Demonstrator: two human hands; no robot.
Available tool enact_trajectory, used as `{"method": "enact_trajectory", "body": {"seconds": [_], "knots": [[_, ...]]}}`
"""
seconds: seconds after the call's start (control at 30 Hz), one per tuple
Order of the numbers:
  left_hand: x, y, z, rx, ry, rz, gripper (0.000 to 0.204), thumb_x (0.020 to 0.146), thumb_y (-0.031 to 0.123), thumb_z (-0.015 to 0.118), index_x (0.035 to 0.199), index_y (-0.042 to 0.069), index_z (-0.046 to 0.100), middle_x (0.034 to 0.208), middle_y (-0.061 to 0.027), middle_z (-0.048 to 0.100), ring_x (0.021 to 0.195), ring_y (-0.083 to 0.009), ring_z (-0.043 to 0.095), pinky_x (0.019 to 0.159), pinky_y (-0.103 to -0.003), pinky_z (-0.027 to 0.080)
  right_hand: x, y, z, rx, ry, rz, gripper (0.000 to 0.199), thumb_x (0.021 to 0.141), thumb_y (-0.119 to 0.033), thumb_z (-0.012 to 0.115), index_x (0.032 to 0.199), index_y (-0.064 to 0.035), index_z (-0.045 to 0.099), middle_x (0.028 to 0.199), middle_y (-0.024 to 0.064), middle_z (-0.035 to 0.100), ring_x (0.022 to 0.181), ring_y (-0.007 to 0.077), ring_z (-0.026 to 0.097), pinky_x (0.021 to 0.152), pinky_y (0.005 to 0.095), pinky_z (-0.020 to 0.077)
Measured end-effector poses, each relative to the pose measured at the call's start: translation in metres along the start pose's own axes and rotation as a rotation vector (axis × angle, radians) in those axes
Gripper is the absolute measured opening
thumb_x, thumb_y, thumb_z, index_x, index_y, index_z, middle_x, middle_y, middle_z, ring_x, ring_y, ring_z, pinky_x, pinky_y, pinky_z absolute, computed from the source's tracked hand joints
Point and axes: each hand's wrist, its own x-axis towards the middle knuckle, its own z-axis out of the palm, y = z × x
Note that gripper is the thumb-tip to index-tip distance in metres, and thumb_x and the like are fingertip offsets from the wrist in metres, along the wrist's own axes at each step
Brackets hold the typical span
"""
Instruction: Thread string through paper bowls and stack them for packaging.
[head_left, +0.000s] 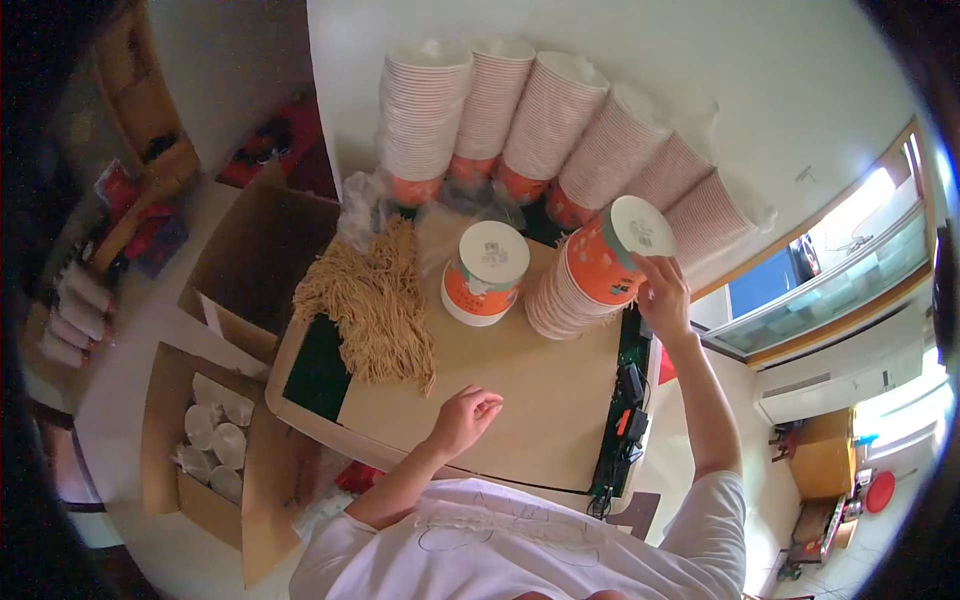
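Over the near part of the table, my left hand (pixel 465 420) is held with its fingers curled together, and nothing shows in them. My right hand (pixel 662 293) is at the right side of a stack, its fingers closed at the edge of the top orange paper tub (pixel 605 262). That tub sits upside down, white base up, on a stack of nested white paper tubs (pixel 560 303). Left of it stands a shorter orange-and-white upturned paper tub (pixel 485 275). A heap of tan crinkled strands (pixel 370 300) lies on the table's left side.
Tall plastic-wrapped stacks of paper tubs (pixel 425 120) line the wall behind the table. A cardboard sheet (pixel 520 420) covers most of the dark green tabletop. Black adapters and cables (pixel 630 425) lie along its right edge. An open carton (pixel 205 470) of clear plastic-looking containers stands at left.
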Motion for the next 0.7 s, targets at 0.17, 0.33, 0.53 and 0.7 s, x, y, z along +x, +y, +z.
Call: {"method": "enact_trajectory", "body": {"seconds": [0.17,0.33,0.53,0.7], "knots": [[0.0,0.002,0.006,-0.044,0.026,0.022,0.01,0.078,0.01,0.062,0.086,0.005,0.061,0.08,-0.0069,0.058,0.066,-0.0185,0.059,0.06,-0.027,0.048,-0.003,-0.007,-0.001,0.002,0.028,0.019,0.052,0.059,0.011,0.049,0.107,-0.0076,0.057,0.09,0.0105,0.055,0.086,0.0286,0.052,0.072,0.0371,0.0463],[0.002,-0.001,0.008,-0.023,0.02,0.018,0.01,0.077,0.01,0.062,0.086,0.005,0.061,0.079,-0.0065,0.058,0.066,-0.0183,0.059,0.06,-0.028,0.048,-0.004,-0.006,0.001,-0.003,0.05,0.031,0.054,0.059,0.012,0.048,0.108,-0.0085,0.057,0.091,0.0107,0.055,0.087,0.0289,0.052,0.073,0.0373,0.0463],[0.008,-0.015,0.007,0.0,0.053,0.005,0.01,0.077,0.01,0.063,0.086,0.006,0.061,0.078,-0.0066,0.059,0.065,-0.0181,0.059,0.059,-0.028,0.048,-0.007,-0.024,0.007,0.007,0.176,0.113,0.046,0.063,0.012,0.048,0.105,-0.007,0.057,0.099,0.0133,0.053,0.091,0.0312,0.051,0.077,0.0363,0.0447],[0.038,-0.065,-0.005,-0.117,0.162,-0.104,0.013,0.078,0.012,0.062,0.089,0.005,0.061,0.078,-0.0067,0.062,0.069,-0.0132,0.06,0.061,-0.025,0.048,-0.057,-0.069,0.069,0.43,0.176,0.166,0.031,0.069,0.001,0.051,0.098,-0.0061,0.057,0.098,0.0151,0.052,0.09,0.03,0.052,0.076,0.0378,0.043]]}}
